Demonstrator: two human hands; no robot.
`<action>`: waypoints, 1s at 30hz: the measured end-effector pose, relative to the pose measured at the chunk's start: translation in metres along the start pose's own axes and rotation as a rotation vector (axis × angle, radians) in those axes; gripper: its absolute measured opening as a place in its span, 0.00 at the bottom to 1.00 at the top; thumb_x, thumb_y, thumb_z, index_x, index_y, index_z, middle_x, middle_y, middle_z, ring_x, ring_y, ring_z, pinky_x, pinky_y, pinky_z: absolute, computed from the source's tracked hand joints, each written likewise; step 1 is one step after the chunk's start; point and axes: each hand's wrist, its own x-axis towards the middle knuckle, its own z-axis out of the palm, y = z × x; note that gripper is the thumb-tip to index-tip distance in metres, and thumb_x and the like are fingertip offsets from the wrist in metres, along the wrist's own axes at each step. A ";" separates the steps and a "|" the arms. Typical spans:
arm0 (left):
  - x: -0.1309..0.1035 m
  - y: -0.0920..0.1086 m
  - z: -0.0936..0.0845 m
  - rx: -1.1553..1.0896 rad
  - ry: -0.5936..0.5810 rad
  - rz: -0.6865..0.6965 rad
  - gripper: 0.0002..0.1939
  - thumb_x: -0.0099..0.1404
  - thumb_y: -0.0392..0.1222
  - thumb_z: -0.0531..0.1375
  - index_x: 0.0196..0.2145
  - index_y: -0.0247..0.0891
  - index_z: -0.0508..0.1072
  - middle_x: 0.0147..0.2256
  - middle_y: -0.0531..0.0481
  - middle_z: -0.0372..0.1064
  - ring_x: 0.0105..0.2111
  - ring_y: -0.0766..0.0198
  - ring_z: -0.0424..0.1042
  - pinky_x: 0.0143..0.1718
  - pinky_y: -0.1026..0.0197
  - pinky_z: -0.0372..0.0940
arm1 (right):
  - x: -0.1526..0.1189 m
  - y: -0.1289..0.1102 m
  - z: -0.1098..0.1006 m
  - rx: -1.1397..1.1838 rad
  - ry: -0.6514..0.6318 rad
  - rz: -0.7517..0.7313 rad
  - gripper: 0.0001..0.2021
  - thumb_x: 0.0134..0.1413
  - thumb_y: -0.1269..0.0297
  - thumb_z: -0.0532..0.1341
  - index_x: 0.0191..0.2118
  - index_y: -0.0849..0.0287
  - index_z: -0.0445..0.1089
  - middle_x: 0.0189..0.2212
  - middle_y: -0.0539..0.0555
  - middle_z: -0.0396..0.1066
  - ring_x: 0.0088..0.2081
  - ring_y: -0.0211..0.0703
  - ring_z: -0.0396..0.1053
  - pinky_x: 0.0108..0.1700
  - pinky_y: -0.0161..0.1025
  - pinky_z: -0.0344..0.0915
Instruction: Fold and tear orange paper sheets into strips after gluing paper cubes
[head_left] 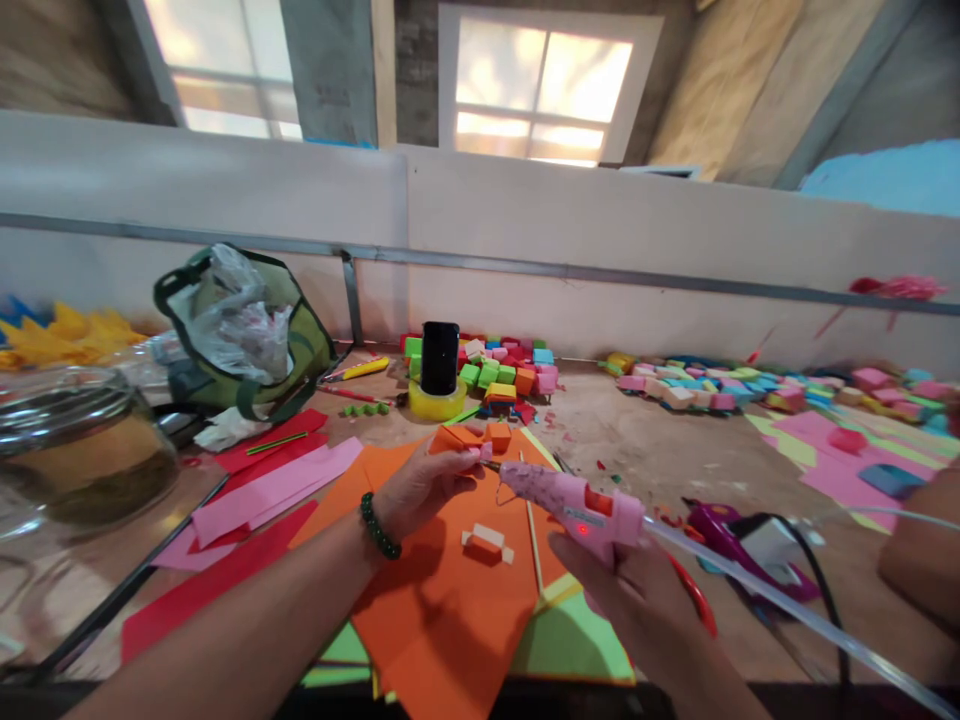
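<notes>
My right hand (611, 575) is wrapped round a pink hot glue gun (577, 508) with a red light on its side and a long clear glue stick (780, 595) trailing from the back. Its nozzle points left, at or very near a small pink paper piece (480, 452) pinched in my left hand (427, 485). Whether nozzle and paper touch, I cannot tell. A green bead bracelet circles my left wrist. Under both hands lie orange paper sheets (442, 620). On them sits a small pale folded paper piece (487, 542), and an orange paper cube (498, 437) stands just beyond my left fingers.
A phone (439, 358) stands upright on a yellow tape roll (436, 402), before piled coloured paper cubes (487, 375). Left are a glass jar (82, 450), a green bag (300, 330) and red and pink strips (277, 490). Right are a purple tool (739, 550) and another person's arm (926, 560).
</notes>
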 end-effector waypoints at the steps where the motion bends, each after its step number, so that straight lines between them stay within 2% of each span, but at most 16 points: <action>1: 0.000 0.000 0.000 0.014 0.001 0.003 0.12 0.49 0.40 0.70 0.32 0.34 0.76 0.32 0.50 0.72 0.31 0.70 0.70 0.32 0.69 0.63 | -0.001 0.000 0.000 0.052 0.035 0.052 0.17 0.49 0.49 0.62 0.22 0.59 0.67 0.14 0.45 0.48 0.17 0.32 0.45 0.16 0.32 0.41; 3: -0.001 -0.001 0.000 0.036 -0.008 0.016 0.13 0.50 0.39 0.69 0.34 0.35 0.76 0.32 0.51 0.72 0.31 0.70 0.70 0.31 0.69 0.62 | -0.002 0.000 0.000 0.151 0.153 0.139 0.16 0.46 0.50 0.64 0.24 0.59 0.68 0.14 0.45 0.50 0.17 0.33 0.47 0.16 0.32 0.44; 5: -0.002 -0.002 0.001 0.045 -0.020 0.024 0.14 0.51 0.38 0.69 0.38 0.37 0.75 0.32 0.52 0.71 0.30 0.70 0.69 0.31 0.69 0.62 | 0.000 0.001 -0.002 0.189 0.278 0.148 0.15 0.44 0.50 0.65 0.28 0.58 0.70 0.14 0.46 0.53 0.18 0.35 0.50 0.17 0.33 0.48; 8: -0.003 -0.002 0.001 0.063 -0.024 0.034 0.18 0.52 0.38 0.68 0.42 0.40 0.74 0.33 0.53 0.71 0.30 0.70 0.69 0.32 0.68 0.63 | 0.009 0.005 -0.013 0.122 0.398 0.055 0.16 0.46 0.48 0.63 0.26 0.59 0.70 0.14 0.47 0.56 0.18 0.37 0.54 0.17 0.34 0.52; 12: -0.004 -0.002 0.000 0.122 -0.003 0.037 0.17 0.52 0.39 0.68 0.40 0.39 0.73 0.33 0.52 0.70 0.30 0.70 0.69 0.32 0.68 0.62 | 0.038 0.022 -0.045 -0.147 0.457 -0.083 0.19 0.47 0.47 0.62 0.20 0.59 0.66 0.13 0.47 0.57 0.18 0.37 0.55 0.19 0.34 0.53; 14: -0.004 -0.002 -0.001 0.152 -0.010 0.042 0.15 0.52 0.40 0.68 0.38 0.38 0.73 0.33 0.51 0.71 0.31 0.69 0.69 0.32 0.68 0.62 | 0.057 0.036 -0.066 -0.355 0.397 -0.102 0.22 0.49 0.44 0.59 0.21 0.59 0.68 0.12 0.47 0.58 0.19 0.39 0.58 0.22 0.36 0.55; 16: -0.003 -0.001 -0.002 0.179 -0.013 0.051 0.15 0.53 0.40 0.68 0.39 0.38 0.73 0.34 0.51 0.71 0.32 0.68 0.69 0.33 0.67 0.62 | 0.073 0.050 -0.083 -0.548 0.384 -0.051 0.25 0.51 0.41 0.55 0.22 0.60 0.70 0.13 0.50 0.62 0.21 0.43 0.62 0.25 0.37 0.57; 19: -0.003 0.001 -0.003 0.213 0.002 0.064 0.18 0.55 0.39 0.67 0.44 0.40 0.72 0.34 0.51 0.71 0.32 0.68 0.69 0.34 0.67 0.63 | 0.093 0.070 -0.098 -0.615 0.361 -0.011 0.25 0.53 0.42 0.54 0.29 0.61 0.75 0.20 0.55 0.70 0.27 0.50 0.68 0.29 0.39 0.60; 21: -0.002 0.001 -0.005 0.231 0.012 0.073 0.18 0.54 0.39 0.68 0.44 0.40 0.72 0.33 0.52 0.71 0.32 0.68 0.69 0.33 0.67 0.63 | 0.102 0.083 -0.100 -0.623 0.310 0.002 0.24 0.55 0.44 0.53 0.35 0.60 0.76 0.25 0.56 0.74 0.31 0.51 0.71 0.32 0.40 0.62; 24: -0.002 0.002 -0.008 0.246 0.041 0.083 0.17 0.53 0.40 0.68 0.41 0.40 0.73 0.33 0.52 0.71 0.32 0.68 0.69 0.33 0.67 0.64 | 0.110 0.101 -0.094 -0.635 0.201 0.029 0.21 0.58 0.47 0.52 0.39 0.56 0.75 0.30 0.54 0.76 0.36 0.47 0.72 0.37 0.38 0.64; 27: -0.002 0.004 -0.011 0.263 0.068 0.075 0.13 0.53 0.42 0.69 0.36 0.38 0.75 0.34 0.51 0.72 0.34 0.67 0.70 0.35 0.66 0.65 | 0.113 0.116 -0.086 -0.668 0.122 0.113 0.19 0.61 0.51 0.53 0.34 0.61 0.73 0.27 0.52 0.73 0.31 0.42 0.71 0.35 0.39 0.66; 30: -0.005 0.007 -0.010 0.275 0.096 0.074 0.10 0.53 0.42 0.69 0.34 0.38 0.77 0.35 0.50 0.72 0.35 0.66 0.70 0.36 0.66 0.66 | 0.114 0.123 -0.078 -0.706 0.056 0.188 0.16 0.61 0.53 0.56 0.36 0.63 0.70 0.29 0.50 0.71 0.29 0.37 0.70 0.34 0.39 0.68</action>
